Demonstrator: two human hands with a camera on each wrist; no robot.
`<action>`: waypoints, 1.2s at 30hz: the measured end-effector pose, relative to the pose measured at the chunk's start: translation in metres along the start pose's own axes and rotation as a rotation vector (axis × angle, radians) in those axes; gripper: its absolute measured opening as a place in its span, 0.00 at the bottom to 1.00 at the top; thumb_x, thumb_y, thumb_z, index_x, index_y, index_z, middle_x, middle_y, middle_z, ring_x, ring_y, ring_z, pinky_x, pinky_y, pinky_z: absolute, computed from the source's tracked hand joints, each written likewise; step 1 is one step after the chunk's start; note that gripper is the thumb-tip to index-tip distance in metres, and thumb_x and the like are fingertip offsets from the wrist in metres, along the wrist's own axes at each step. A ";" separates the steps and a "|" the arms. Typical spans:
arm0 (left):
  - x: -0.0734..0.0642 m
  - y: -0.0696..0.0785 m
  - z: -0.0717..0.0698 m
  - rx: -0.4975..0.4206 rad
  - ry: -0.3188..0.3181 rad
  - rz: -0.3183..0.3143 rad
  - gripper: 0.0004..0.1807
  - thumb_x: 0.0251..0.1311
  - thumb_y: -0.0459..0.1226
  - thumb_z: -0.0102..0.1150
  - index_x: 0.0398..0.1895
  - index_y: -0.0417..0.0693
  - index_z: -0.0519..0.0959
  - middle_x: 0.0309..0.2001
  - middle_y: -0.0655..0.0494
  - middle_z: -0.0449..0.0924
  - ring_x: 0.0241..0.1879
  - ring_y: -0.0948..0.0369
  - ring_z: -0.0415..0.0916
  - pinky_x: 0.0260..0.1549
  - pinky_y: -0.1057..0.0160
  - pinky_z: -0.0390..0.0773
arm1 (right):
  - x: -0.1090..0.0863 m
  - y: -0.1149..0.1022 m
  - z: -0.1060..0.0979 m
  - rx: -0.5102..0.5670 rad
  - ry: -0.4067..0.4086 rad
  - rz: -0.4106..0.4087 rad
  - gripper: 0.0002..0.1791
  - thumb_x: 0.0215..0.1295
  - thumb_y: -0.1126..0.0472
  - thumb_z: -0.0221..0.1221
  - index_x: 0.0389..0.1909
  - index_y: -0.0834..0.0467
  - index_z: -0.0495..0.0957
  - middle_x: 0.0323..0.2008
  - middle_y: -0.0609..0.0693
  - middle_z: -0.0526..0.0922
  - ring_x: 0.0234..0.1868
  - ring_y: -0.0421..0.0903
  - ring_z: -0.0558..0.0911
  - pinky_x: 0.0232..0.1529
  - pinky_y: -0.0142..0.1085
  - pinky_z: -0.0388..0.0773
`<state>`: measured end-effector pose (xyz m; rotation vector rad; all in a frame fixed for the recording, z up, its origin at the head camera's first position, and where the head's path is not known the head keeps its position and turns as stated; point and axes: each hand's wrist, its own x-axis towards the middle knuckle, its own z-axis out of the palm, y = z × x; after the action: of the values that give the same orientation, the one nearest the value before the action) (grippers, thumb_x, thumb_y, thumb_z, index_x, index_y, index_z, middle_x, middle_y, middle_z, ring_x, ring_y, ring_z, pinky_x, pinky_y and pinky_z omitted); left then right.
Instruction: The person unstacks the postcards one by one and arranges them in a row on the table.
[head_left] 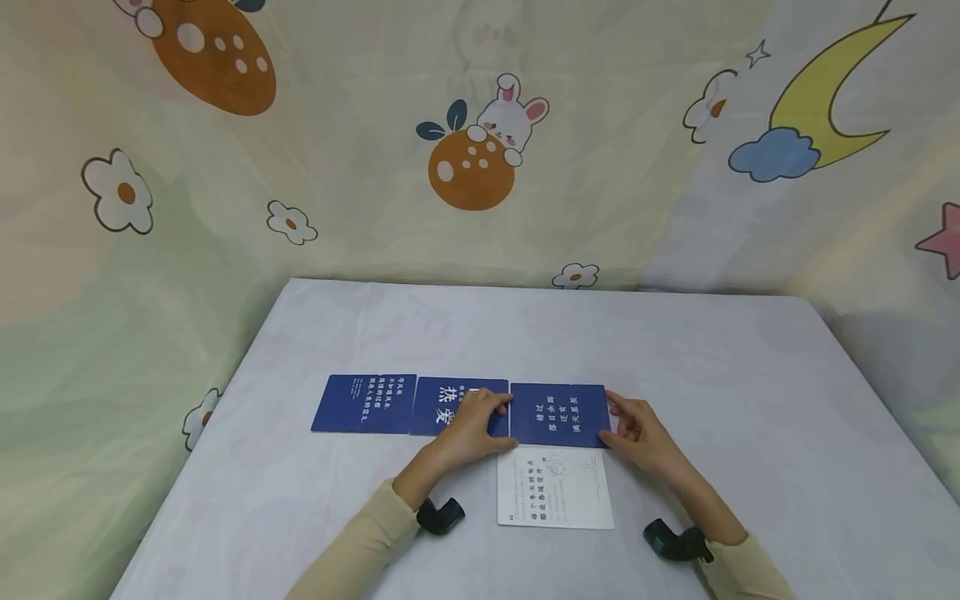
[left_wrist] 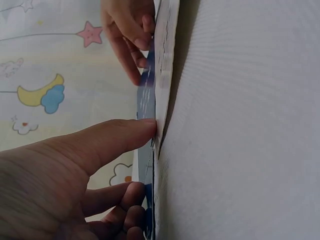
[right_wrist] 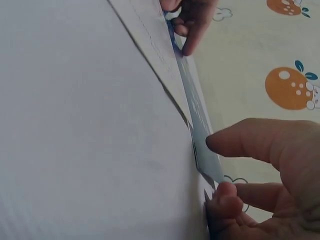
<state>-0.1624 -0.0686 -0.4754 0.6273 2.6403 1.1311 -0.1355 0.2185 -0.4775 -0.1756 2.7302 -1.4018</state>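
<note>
Three dark blue cards with white writing lie flat in a row: a left card [head_left: 363, 404], a middle card [head_left: 444, 400] and a right card [head_left: 558, 415]. Below the right one is a white card [head_left: 555, 492] with printed lines. My left hand [head_left: 471, 429] reaches over the middle card, its index finger and thumb spread along the right card's left edge. At the opposite edge is my right hand [head_left: 641, 437], index finger near the upper corner and thumb at the lower. In the left wrist view, my left thumb [left_wrist: 117, 137] touches the card edges.
The cards lie on a white-covered table [head_left: 712, 358]. Behind it hangs a patterned cloth [head_left: 360, 125] with rabbits, oranges and flowers. A black device [head_left: 441, 517] sits at the left wrist and another black device [head_left: 675, 542] at the right.
</note>
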 end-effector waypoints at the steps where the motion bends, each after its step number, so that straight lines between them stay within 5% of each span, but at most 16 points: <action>1: 0.000 0.000 0.000 0.002 -0.003 0.002 0.37 0.50 0.39 0.72 0.64 0.37 0.70 0.44 0.55 0.71 0.54 0.52 0.62 0.55 0.50 0.67 | 0.000 0.000 0.001 -0.001 0.003 -0.001 0.36 0.57 0.73 0.64 0.67 0.73 0.63 0.47 0.64 0.68 0.31 0.39 0.67 0.29 0.26 0.66; 36: -0.002 0.001 0.001 0.074 0.022 -0.003 0.36 0.52 0.44 0.72 0.64 0.42 0.72 0.44 0.57 0.72 0.52 0.56 0.65 0.53 0.54 0.70 | 0.000 -0.003 0.003 -0.045 0.031 0.037 0.33 0.57 0.70 0.66 0.64 0.72 0.67 0.44 0.61 0.70 0.30 0.42 0.66 0.27 0.27 0.64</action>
<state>-0.1603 -0.0681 -0.4754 0.6273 2.7116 1.0492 -0.1350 0.2141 -0.4771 -0.1060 2.7766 -1.3458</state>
